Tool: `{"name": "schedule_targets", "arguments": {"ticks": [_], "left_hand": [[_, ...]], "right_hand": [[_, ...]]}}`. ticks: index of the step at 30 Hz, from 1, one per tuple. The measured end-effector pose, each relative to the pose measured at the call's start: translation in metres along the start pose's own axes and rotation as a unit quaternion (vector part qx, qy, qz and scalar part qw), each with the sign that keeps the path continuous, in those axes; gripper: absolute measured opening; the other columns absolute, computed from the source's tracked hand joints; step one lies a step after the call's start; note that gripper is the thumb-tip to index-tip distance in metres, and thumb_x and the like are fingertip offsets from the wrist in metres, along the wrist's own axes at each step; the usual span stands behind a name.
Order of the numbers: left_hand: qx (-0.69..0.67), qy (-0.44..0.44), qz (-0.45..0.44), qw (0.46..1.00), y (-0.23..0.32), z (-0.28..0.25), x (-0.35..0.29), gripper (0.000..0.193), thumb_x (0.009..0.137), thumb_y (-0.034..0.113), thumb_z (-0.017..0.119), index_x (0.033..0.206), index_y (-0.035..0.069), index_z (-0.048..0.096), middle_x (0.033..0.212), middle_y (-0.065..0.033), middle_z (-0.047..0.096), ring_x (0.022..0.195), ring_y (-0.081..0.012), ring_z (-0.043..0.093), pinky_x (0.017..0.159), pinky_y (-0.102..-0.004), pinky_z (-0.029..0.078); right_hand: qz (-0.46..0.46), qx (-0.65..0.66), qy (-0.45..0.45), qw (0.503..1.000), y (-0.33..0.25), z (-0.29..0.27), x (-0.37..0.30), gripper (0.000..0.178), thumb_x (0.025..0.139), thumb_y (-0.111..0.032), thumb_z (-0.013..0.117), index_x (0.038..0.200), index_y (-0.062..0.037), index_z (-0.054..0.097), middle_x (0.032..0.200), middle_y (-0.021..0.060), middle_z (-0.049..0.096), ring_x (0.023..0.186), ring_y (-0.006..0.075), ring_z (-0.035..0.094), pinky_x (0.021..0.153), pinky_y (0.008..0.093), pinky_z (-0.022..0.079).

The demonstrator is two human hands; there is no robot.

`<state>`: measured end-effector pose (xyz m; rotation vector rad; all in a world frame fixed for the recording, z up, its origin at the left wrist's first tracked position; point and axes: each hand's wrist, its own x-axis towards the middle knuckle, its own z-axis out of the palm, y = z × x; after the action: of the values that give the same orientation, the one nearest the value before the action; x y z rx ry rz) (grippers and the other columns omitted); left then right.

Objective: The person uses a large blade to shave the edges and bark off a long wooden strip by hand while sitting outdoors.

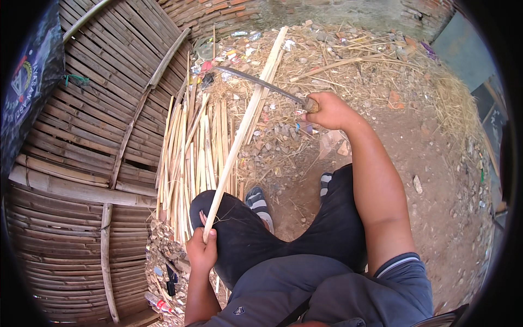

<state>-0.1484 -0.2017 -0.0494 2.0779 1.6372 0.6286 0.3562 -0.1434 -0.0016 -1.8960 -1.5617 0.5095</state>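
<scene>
My left hand [202, 252] is closed round the near end of a long pale bamboo strip [238, 143], which slants up and away past my left knee. In my right hand [330, 110] I grip the wooden handle [310, 105] of a curved, dark-bladed sickle [256, 79]. The blade points to the left and crosses the strip near its far part. Whether the edge touches the strip or lies just above it I cannot tell. Behind the held strip, another pale strip [263, 102] runs along nearly the same line.
A pile of split bamboo strips [188, 147] lies left of my feet, against a slatted bamboo wall [81, 131]. Straw, stones and litter cover the ground ahead, up to a brick wall [229, 16]. A plastic bottle [158, 301] lies at lower left, dry straw [455, 103] at right.
</scene>
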Motion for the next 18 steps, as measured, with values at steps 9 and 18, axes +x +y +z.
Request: {"name": "schedule_targets", "arguments": {"ticks": [9,18], "left_hand": [[-0.04,-0.001,-0.023,0.999,-0.003,0.003,0.0,0.04,0.104,0.038,0.07,0.088,0.002,0.064,0.062,-0.0095,0.058,0.057,-0.0176,0.055,0.057,-0.0367,0.046],[-0.03,0.006,0.004,1.0,-0.003,0.001,-0.002,0.041,0.104,0.04,0.068,0.089,0.002,0.064,0.062,-0.0099,0.059,0.057,-0.0197,0.056,0.057,-0.0384,0.046]], "right_hand": [[-0.148,-0.11,-0.192,0.964,-0.053,0.033,-0.027,0.037,0.084,-0.034,0.084,0.11,-0.0096,0.074,0.094,0.0197,0.075,0.093,0.0385,0.073,0.082,0.0472,0.055],[-0.016,0.039,-0.085,0.996,-0.012,-0.002,-0.006,0.041,0.085,-0.036,0.084,0.108,-0.0033,0.073,0.092,0.0166,0.075,0.092,0.0302,0.074,0.082,0.0447,0.056]]}}
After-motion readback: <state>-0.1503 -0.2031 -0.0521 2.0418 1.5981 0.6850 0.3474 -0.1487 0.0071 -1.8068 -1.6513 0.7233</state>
